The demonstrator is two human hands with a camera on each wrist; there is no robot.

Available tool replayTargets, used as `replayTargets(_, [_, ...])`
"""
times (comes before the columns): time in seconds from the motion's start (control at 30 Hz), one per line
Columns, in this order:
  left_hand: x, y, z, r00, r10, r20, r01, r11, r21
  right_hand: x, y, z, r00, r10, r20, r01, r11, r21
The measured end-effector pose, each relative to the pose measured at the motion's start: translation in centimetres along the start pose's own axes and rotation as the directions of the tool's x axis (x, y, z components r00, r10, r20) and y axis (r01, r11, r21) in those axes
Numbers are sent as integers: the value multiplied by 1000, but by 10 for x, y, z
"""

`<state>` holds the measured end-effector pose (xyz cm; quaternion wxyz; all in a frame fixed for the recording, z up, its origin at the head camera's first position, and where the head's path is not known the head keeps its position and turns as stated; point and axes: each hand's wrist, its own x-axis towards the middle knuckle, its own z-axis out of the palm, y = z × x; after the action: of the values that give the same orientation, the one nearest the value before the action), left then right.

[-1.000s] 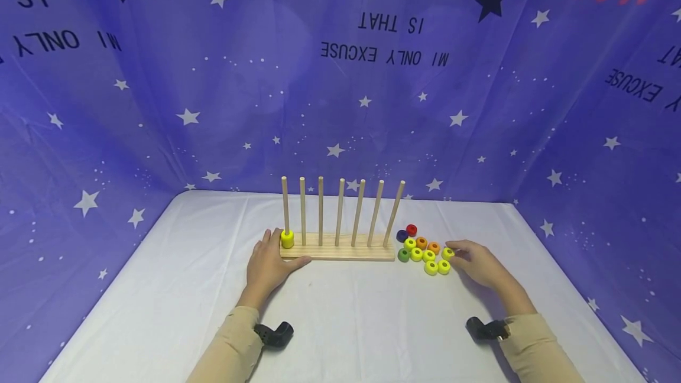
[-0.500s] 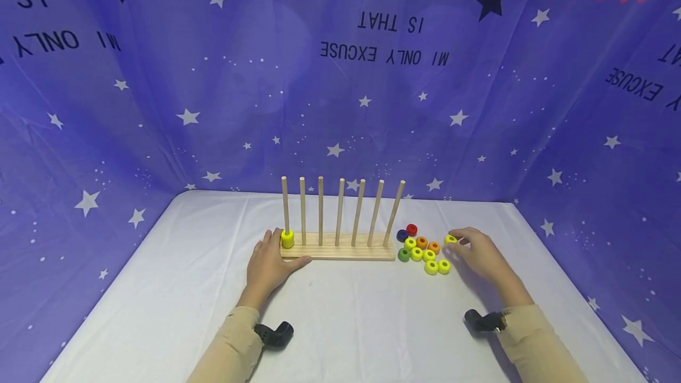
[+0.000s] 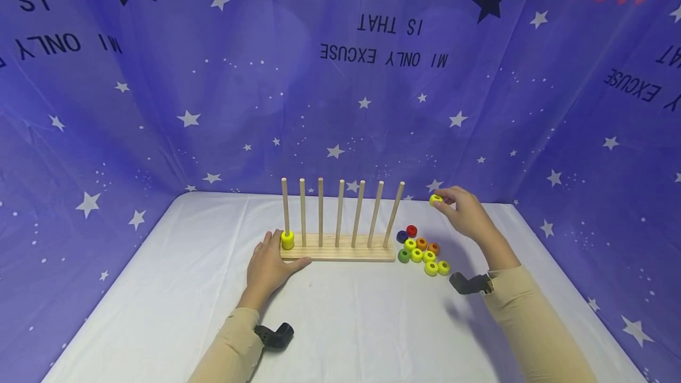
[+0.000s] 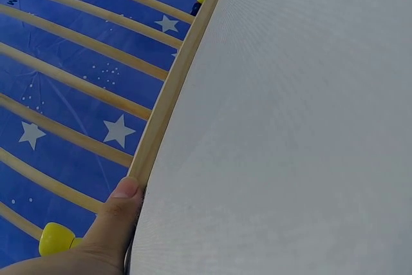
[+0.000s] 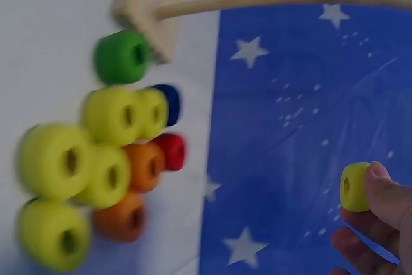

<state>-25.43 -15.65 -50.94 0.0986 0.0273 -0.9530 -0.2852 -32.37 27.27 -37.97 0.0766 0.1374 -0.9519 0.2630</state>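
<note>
A wooden peg rack (image 3: pixel 340 256) stands on the table, a row of several upright pegs rising from its flat base. Yellow beads (image 3: pixel 288 240) sit at the foot of its leftmost peg. My left hand (image 3: pixel 268 265) holds the rack's left end, thumb along the front edge and the other fingers round the far side. Raised above the table on the right, my right hand (image 3: pixel 468 213) pinches a yellow bead (image 5: pixel 355 187) between thumb and fingers; the bead's hole shows in the right wrist view. No peg is near this bead.
Loose beads lie right of the rack: several yellow ones (image 3: pixel 417 255), two orange (image 3: pixel 434 249), a green (image 3: pixel 404 256), a dark blue (image 3: pixel 402 236) and a red (image 3: pixel 412 231). A star-printed blue curtain (image 3: pixel 335 105) encloses the white-covered table (image 3: pixel 340 324) behind and at the sides.
My right hand has picked the yellow bead out of the group's right side and lifted it up and away toward the back. My left hand has stayed at the rack.
</note>
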Motion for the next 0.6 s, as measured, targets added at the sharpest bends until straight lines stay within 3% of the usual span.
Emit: replayTargets(0.6, [0,0,0,1000,-5,2,5,1000,0,51,-91,-19,983,-148,-110,158,984,86])
